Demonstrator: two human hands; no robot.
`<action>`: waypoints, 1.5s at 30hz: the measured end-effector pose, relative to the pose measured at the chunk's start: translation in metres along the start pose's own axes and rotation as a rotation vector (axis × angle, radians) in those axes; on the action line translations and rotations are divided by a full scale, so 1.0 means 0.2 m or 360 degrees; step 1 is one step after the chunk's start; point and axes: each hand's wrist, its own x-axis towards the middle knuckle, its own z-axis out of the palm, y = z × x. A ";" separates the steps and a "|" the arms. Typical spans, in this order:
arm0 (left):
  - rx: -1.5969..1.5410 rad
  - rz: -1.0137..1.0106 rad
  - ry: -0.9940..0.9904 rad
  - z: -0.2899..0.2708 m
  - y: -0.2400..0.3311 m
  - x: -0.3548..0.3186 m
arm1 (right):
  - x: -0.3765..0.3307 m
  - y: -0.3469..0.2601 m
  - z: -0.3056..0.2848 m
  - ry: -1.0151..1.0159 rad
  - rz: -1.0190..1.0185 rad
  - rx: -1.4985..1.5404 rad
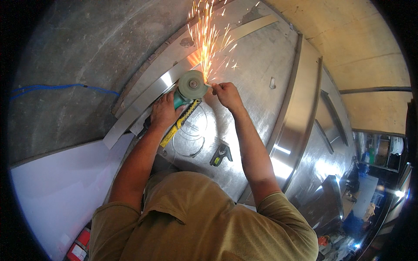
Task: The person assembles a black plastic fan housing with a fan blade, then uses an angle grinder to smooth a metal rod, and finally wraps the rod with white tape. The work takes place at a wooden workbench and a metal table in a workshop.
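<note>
Right now the sparks (207, 35) are flying, one bright orange fan shooting up and away from the single grinding disc (193, 84). One angle grinder (183, 102), green-bodied with a yellow-and-black strip along its side, sits low over the big steel sheet (257, 65). The left hand (164, 111) is wrapped tight around the grinder's body, fingers closed on it. The right hand (226, 95) is pinched together at the disc's right edge, fingertips closed on something small held to the wheel; what that piece is cannot be made out through the glare.

Count the strips: two long curved metal strips (152, 93) lie side by side at the sheet's upper-left edge, running from near the grinder up toward the top. One combination square (221, 154) rests on the sheet, well below the right wrist and apart from both hands. Scribed circles (191, 135) show on the steel just under the grinder. One small bracket (272, 82) stands off to the right, clear of the hand.

Room to move: bare steel lies open to the right of the right hand up to the raised rim (300, 95). Left of the strips, grey floor with one blue cable (56, 88) across it. A white panel (56, 187) fills the lower left.
</note>
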 end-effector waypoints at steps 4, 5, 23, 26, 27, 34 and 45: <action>0.0038 0.0047 0.0028 0.01 -0.01 0.00 | 0.00 -0.05 -0.03 -0.0087 0.0153 -0.0013; 0.0030 0.0037 0.0017 0.01 -0.01 0.00 | -0.02 -0.07 -0.05 -0.0114 0.0233 0.0244; 0.0094 0.0098 0.0015 0.00 0.00 0.01 | -0.64 -0.48 -0.40 -0.0221 -0.0411 0.1248; 0.0082 0.0088 0.0034 0.02 -0.01 0.01 | -0.63 -0.48 -0.40 -0.0206 -0.0496 0.1214; 0.0086 0.0078 0.0026 0.02 -0.01 0.00 | -0.63 -0.48 -0.40 -0.0185 -0.0553 0.1188; 0.0081 0.0020 -0.0028 0.01 0.00 0.00 | -0.43 -0.32 -0.28 0.0465 -0.0626 0.0143; 0.0078 0.0126 0.0079 0.02 -0.02 -0.02 | -0.14 -0.08 -0.06 0.0447 -0.0563 -0.0391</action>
